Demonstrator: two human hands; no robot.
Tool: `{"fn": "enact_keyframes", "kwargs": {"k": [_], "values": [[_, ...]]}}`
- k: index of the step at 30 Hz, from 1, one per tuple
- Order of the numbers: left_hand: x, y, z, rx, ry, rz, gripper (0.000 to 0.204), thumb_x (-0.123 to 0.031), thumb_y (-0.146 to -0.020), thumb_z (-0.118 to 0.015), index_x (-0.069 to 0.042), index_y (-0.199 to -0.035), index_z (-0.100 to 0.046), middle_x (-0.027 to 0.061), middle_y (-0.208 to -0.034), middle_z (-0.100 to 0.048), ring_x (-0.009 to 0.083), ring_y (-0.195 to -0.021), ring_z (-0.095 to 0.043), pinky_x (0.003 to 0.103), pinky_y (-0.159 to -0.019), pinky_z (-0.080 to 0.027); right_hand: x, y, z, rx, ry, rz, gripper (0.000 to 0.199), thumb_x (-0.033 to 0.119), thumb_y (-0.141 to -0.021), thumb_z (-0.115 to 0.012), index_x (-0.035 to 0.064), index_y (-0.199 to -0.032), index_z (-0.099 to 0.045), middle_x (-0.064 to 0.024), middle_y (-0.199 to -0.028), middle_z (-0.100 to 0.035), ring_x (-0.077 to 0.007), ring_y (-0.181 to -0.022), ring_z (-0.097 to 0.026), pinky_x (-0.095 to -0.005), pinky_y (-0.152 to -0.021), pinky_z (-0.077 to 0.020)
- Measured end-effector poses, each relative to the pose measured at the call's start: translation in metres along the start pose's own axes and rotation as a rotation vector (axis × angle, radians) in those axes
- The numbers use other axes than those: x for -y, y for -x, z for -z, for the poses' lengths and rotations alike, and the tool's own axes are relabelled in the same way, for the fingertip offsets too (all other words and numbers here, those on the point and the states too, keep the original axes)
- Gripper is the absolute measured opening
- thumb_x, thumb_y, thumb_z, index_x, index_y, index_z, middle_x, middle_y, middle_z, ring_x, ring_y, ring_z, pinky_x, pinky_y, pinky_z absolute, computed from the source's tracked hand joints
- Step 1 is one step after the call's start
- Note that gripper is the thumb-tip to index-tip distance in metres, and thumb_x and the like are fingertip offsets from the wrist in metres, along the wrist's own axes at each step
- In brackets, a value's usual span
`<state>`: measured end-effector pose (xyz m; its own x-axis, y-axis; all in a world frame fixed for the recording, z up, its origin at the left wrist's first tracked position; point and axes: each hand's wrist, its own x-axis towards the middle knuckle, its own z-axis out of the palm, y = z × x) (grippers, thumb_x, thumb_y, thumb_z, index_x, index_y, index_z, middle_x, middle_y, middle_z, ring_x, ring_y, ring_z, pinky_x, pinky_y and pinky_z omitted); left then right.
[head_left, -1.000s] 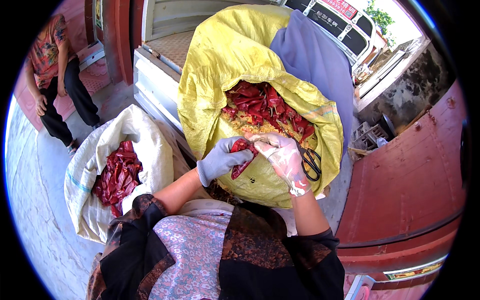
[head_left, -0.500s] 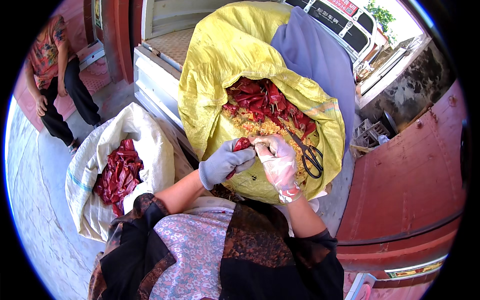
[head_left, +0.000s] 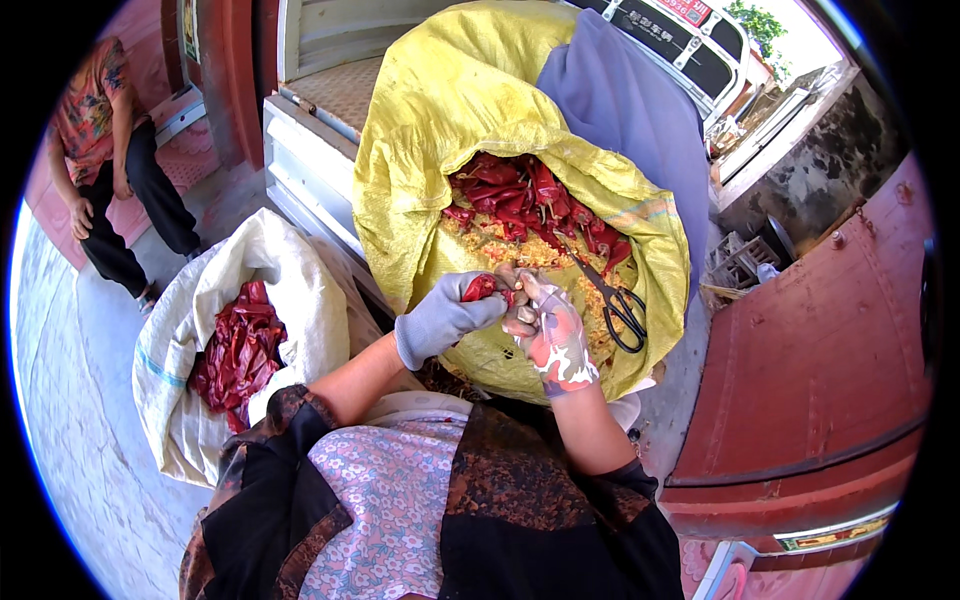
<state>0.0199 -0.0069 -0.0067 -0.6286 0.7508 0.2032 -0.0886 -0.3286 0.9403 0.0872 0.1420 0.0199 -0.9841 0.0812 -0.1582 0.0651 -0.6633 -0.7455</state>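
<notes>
My left hand (head_left: 445, 318), in a grey glove, grips a dried red chili pepper (head_left: 481, 288) over the open yellow sack (head_left: 430, 130). My right hand (head_left: 548, 330), in a stained whitish glove, pinches the same pepper's end right beside the left. The sack holds several red peppers (head_left: 520, 205) and a layer of yellow seeds (head_left: 535, 255). Black scissors (head_left: 615, 300) lie on the seeds just right of my right hand.
A white woven sack (head_left: 280, 270) with red pepper skins (head_left: 240, 350) stands at my left. Another person (head_left: 110, 160) stands at the far left on the pavement. A grey cloth (head_left: 630, 110) drapes behind the yellow sack; a red wall (head_left: 820, 350) is at right.
Both hands stay together over the sack's near rim and have worked the pepper between them. The scissors lie in the same place.
</notes>
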Motion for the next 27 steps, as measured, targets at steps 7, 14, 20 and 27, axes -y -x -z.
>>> {"fn": "enact_keyframes", "kwargs": {"k": [7,14,20,27], "values": [[0.002,-0.002,0.006,0.040,0.201,0.108,0.022,-0.020,-0.091,-0.053,0.000,-0.100,-0.056,-0.0066,-0.057,-0.036,0.0034,-0.050,-0.030,0.021,-0.047,-0.023,0.029,0.003,0.013,-0.149,0.509,0.219,0.030,0.021,-0.088,-0.058,-0.0018,-0.107,-0.056,-0.0050,-0.078,-0.064,-0.0022,-0.061,-0.052,-0.0163,-0.045,-0.0337],[0.000,0.008,0.014,0.044,0.216,0.041,0.025,-0.011,-0.081,-0.062,0.002,-0.102,-0.053,0.0001,-0.064,-0.049,0.0099,-0.057,-0.045,0.024,-0.057,-0.037,0.087,-0.006,0.086,-0.463,1.662,0.580,0.020,0.019,-0.079,-0.065,0.0066,-0.095,-0.065,-0.0142,-0.082,-0.065,-0.0288,-0.076,-0.062,-0.0343,-0.071,-0.0479],[-0.003,0.006,0.011,0.067,0.321,0.083,0.017,-0.010,-0.081,-0.062,-0.001,-0.094,-0.055,-0.0010,-0.066,-0.049,0.0084,-0.058,-0.045,0.023,-0.056,-0.037,0.106,-0.047,0.106,-0.567,2.289,0.742,0.023,0.017,-0.079,-0.064,0.0095,-0.100,-0.065,-0.0115,-0.082,-0.062,-0.0295,-0.080,-0.061,-0.0364,-0.073,-0.0483],[0.001,0.005,0.015,0.087,0.329,0.047,0.017,-0.014,-0.082,-0.062,-0.003,-0.091,-0.053,0.0010,-0.066,-0.047,0.0107,-0.058,-0.043,0.026,-0.056,-0.037,0.128,-0.065,0.118,-0.560,1.703,0.742,0.017,0.010,-0.079,-0.066,0.0058,-0.096,-0.068,-0.0093,-0.084,-0.066,-0.0204,-0.075,-0.061,-0.0292,-0.070,-0.0478]]}}
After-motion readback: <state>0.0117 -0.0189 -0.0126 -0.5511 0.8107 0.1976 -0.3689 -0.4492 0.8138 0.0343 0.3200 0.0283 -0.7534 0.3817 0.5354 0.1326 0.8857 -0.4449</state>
